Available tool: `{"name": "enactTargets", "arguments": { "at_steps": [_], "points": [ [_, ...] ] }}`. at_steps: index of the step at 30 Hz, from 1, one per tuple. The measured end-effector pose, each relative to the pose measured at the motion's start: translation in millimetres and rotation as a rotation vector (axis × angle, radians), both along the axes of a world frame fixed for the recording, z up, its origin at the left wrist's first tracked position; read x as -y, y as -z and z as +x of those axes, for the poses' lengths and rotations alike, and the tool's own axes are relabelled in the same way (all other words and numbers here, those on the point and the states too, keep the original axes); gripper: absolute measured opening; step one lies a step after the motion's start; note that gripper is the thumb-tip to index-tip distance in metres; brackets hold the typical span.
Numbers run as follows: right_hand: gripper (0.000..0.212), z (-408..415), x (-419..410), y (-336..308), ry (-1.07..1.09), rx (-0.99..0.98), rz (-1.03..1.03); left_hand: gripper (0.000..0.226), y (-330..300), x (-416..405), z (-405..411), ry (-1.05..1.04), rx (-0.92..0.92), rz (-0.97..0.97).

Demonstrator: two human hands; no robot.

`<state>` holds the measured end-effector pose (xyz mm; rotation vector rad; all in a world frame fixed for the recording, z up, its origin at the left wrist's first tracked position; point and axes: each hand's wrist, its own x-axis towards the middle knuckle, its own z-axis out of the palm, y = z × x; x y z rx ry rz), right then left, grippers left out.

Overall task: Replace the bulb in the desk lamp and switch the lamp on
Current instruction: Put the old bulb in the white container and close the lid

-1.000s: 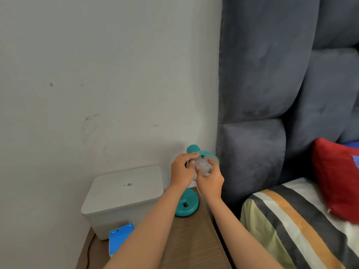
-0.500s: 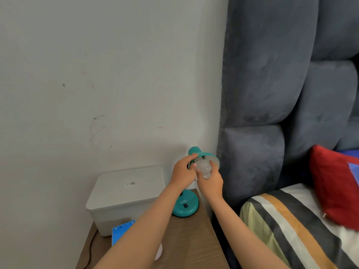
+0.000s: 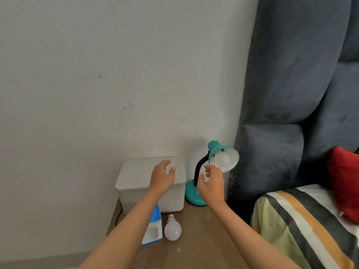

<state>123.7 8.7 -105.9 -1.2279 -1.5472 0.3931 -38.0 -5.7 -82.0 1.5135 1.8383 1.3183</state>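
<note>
I see the teal lamp (image 3: 196,195) standing at center right of the frame on the table (image 3: 198,239), a bulb (image 3: 222,159) seated in its shade. My right hand (image 3: 211,184) hangs just below the shade, grip spread and empty; it may brush the rim, hard to say. My left hand (image 3: 162,176) hovers over the white box (image 3: 134,177), fingers spread, holding nothing. A spare bulb (image 3: 172,230) lies at lower center beside a blue carton (image 3: 154,229).

Teal desk lamp (image 3: 196,193) holds a white bulb (image 3: 222,159); another bulb (image 3: 172,230) lies on the table.
</note>
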Motion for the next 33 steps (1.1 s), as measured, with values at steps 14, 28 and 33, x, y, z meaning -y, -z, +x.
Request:
{"name": "enactTargets", "arguments": {
  "at_steps": [14,28,33],
  "points": [
    [0.099,-62,-42,21,-0.310,0.325,-0.349,0.113,46,10,-124,-0.243,-0.350,-0.342],
    [0.117,-73,-52,19,-0.349,0.295,-0.339,0.116,46,11,-136,-0.181,-0.233,-0.258],
    [0.117,-72,-44,9,-0.337,0.291,-0.230,0.125,35,19,-127,-0.204,-0.252,-0.149]
  ]
}}
